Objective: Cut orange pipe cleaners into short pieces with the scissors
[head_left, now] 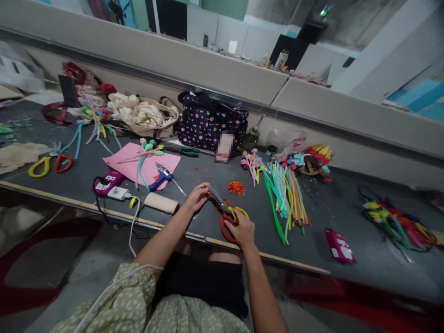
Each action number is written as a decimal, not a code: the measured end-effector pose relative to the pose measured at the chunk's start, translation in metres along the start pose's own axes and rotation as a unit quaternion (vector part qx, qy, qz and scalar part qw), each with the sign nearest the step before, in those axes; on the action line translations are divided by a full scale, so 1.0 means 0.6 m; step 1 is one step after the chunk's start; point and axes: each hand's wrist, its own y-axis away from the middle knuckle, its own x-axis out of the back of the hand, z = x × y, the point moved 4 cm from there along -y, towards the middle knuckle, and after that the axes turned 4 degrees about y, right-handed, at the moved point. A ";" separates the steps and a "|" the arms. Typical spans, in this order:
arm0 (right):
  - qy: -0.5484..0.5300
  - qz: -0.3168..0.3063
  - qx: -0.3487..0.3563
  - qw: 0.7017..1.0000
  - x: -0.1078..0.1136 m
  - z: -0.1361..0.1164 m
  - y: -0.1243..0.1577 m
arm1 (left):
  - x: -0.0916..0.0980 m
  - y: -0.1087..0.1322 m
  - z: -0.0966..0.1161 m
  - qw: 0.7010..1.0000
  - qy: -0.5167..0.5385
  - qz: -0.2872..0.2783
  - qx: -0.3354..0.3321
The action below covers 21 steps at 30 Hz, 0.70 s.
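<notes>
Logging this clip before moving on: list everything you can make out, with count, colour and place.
Table: 1, grey, full width
Scissors: 2, red-and-yellow handles, front centre and far left
Snippets: many, mostly orange, centre
Fuzzy stems: many, mixed, right of centre
Sheet: 1, pink, left of centre
Glue gun: 1, blue, on sheet
Pliers: 1, green-handled, by sheet's back edge
Roll: 1, beige, front left
Socket boxes: 2, purple, front left and right
Spotted bag: 1, dark, back centre
Open bag: 1, cream, back left
Bottle: 1, green, right of spotted bag
Craft flowers: several, mixed, scattered
Tangled bundle: 1, mixed, far right
Left hand: 1, bare, at blade tips
Right hand: 1, bare, on scissors handles
</notes>
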 end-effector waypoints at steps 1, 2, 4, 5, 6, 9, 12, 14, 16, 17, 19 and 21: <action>-0.002 0.001 -0.001 1.000 0.001 0.000 0.000 | 0.000 0.000 0.000 1.000 -0.001 0.000 -0.001; -0.005 0.002 -0.001 1.000 0.002 -0.001 -0.001 | 0.000 0.000 0.000 1.000 -0.001 -0.001 -0.002; -0.007 0.005 0.000 1.000 0.005 -0.003 -0.002 | 0.000 0.000 -0.001 1.000 -0.003 -0.005 -0.004; -0.006 0.007 -0.001 1.000 0.006 -0.004 -0.003 | 0.001 0.000 -0.001 1.000 -0.004 -0.008 -0.005; -0.002 0.008 -0.001 1.000 0.007 -0.005 -0.004 | 0.001 -0.001 -0.001 1.000 -0.006 -0.010 -0.006; 0.011 0.010 -0.002 1.000 0.009 -0.006 -0.005 | 0.004 -0.002 -0.003 1.000 -0.011 -0.010 -0.007; 0.012 0.014 0.002 1.000 0.007 -0.005 -0.003 | 0.004 -0.002 -0.003 1.000 -0.012 -0.014 -0.008; 0.012 0.015 0.002 1.000 0.005 -0.003 -0.002 | 0.002 -0.001 -0.003 1.000 -0.010 -0.015 -0.007; 0.014 0.013 0.000 1.000 0.005 -0.002 -0.002 | 0.000 0.000 -0.002 1.000 -0.008 -0.010 -0.004; 0.015 0.012 0.000 1.000 0.005 -0.002 -0.002 | -0.001 0.001 -0.002 1.000 -0.007 -0.007 -0.002; 0.016 0.012 0.000 1.000 0.006 -0.003 -0.003 | -0.002 0.001 -0.001 1.000 -0.007 -0.005 -0.002; 0.017 0.011 0.001 1.000 0.006 -0.004 -0.003 | -0.002 0.001 0.000 1.000 -0.008 -0.008 -0.002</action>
